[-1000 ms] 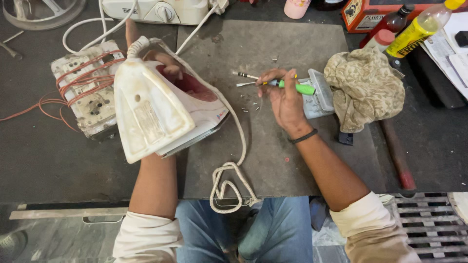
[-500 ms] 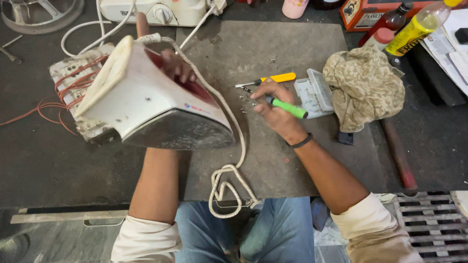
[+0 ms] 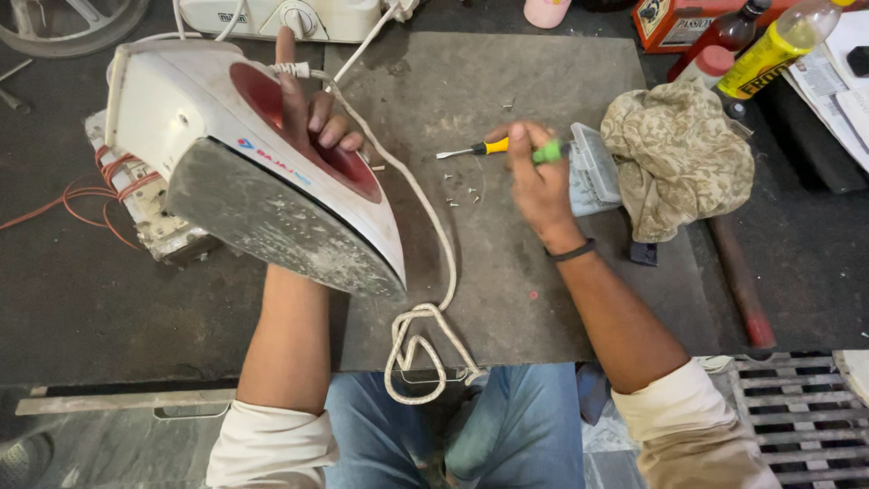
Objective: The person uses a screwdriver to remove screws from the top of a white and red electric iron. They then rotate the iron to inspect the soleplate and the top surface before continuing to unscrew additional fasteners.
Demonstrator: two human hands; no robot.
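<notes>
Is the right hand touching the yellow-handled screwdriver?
Touching. The head view shows the right hand over the yellow-handled screwdriver, fingers closed on its handle beside a green tool; the shaft sticks out left above the mat.

Far right corner — orange-red carton, yellow-labelled bottle, white papers.

A repair workshop: grimy bench (loose screws, screwdriver).

We reach both forearms forward, our left hand raised with fingers curled in a grip, our right hand closed, knuckles up.
</notes>
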